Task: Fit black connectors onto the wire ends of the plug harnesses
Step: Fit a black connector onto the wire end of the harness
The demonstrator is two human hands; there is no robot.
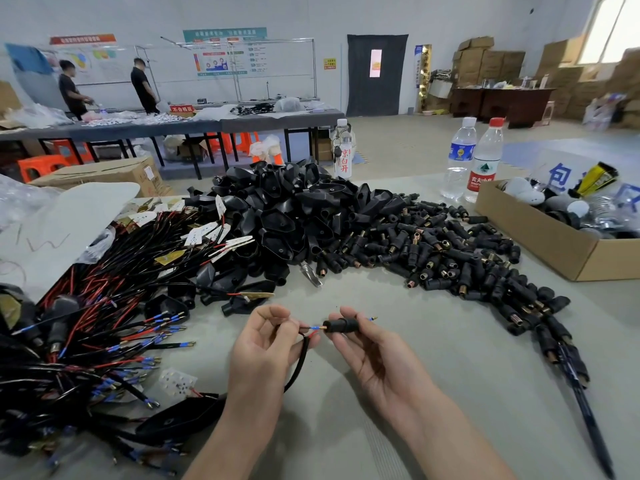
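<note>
While the left hand (266,344) pinches the wire end (313,328) between thumb and forefinger, the right hand (374,355) pinches the black connector (341,325) round its barrel; both grips are pressed onto their parts and neither is spread. The two parts are held just above the tabletop (381,427), between the hands. The connector's long axis runs from 9 o'clock to 3 o'clock, with its open mouth facing 9 o'clock. The wire end, with its blue sleeve and metal tip, lies on the same line at 9 o'clock of the connector, and the tip is at the mouth; how far it has entered cannot be told. The black cable (300,363) drops from the left grip towards 6 o'clock. A second blue-sleeved tip (373,319) shows at 3 o'clock of the connector, past the right fingertips; which lead it belongs to cannot be told. Judged from this alignment, seating calls for a straight push along the 9-to-3 axis, either hand being equally near the joint; any tilt could bend the tip against the rim. Loose connectors (450,251) lie heaped at 1 o'clock of the hands, within the right hand's reach, and the unfinished harnesses (104,323) lie at 9 o'clock.
</note>
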